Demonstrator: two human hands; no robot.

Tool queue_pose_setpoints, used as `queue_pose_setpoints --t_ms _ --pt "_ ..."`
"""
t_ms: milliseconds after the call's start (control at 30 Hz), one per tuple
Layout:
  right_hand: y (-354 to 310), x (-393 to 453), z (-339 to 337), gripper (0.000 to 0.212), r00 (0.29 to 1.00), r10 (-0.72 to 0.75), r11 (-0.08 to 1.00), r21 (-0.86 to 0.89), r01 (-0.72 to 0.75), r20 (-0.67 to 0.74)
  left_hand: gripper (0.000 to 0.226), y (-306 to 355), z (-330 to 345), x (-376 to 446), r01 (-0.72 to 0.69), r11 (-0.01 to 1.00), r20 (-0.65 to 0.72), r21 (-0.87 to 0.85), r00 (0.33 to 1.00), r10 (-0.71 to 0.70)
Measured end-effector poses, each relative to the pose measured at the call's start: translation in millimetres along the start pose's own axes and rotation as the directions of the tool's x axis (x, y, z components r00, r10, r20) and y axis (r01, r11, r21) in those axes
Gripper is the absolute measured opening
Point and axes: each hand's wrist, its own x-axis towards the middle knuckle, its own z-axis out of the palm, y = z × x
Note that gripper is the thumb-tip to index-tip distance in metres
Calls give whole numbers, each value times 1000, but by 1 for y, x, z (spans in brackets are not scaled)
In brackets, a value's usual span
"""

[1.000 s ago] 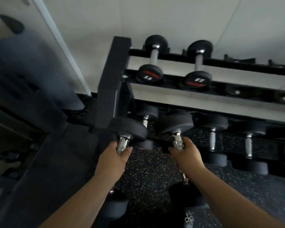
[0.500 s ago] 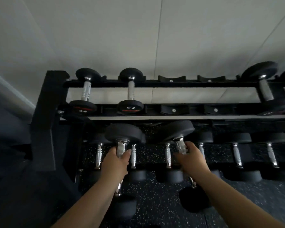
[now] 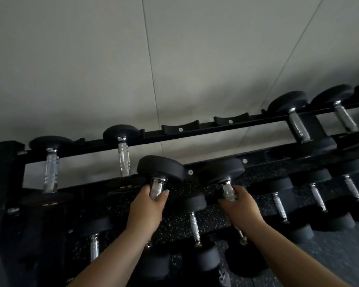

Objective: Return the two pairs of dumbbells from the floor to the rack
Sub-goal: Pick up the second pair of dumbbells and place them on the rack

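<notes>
My left hand (image 3: 146, 206) grips the chrome handle of a black dumbbell (image 3: 161, 168), held upright with its top head level with the front rail of the rack's upper tier. My right hand (image 3: 239, 206) grips a second black dumbbell (image 3: 221, 169) the same way, just to the right. Both heads hang in front of the black rack (image 3: 257, 122). Two empty saddles (image 3: 180, 128) sit on the back rail straight above my hands. The lower heads of both held dumbbells are partly hidden behind my forearms.
Two small dumbbells (image 3: 51, 172) rest on the top tier at the left, and larger ones (image 3: 296, 125) at the right. The lower tier (image 3: 317, 195) holds several dumbbells. Behind is a pale wall; below is speckled black rubber floor (image 3: 340, 255).
Both hands have lifted their dumbbells from the lower tier's height up to the top tier. The view has tilted upward and rolled, so the rack now slants up to the right.
</notes>
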Motion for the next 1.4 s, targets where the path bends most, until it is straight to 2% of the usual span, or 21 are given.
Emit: queue_pose_setpoints --t_ms 167,333,500,667,1000,1400 --pt "-13 56 -21 13 1000 7 998 69 -7 12 18 34 25 38 -3 999 -11 -45 1000 3" --pt "-26 126 -53 17 999 13 993 114 -18 41 17 63 62 75 44 990 -78 -130 995 -54" --pt "-30 195 -79 15 999 1 997 75 -4 40 16 89 97 107 62 967 -129 -247 987 -96" --pt "-36 245 -87 11 997 -22 998 62 17 75 14 108 116 137 49 966 -178 -256 979 -97" --pt "-45 284 -77 14 987 -61 995 89 48 151 16 116 134 175 90 949 -223 -302 961 -162" --pt "-29 291 -63 11 993 -70 990 128 58 96 19 104 148 196 124 963 -222 -239 959 -178"
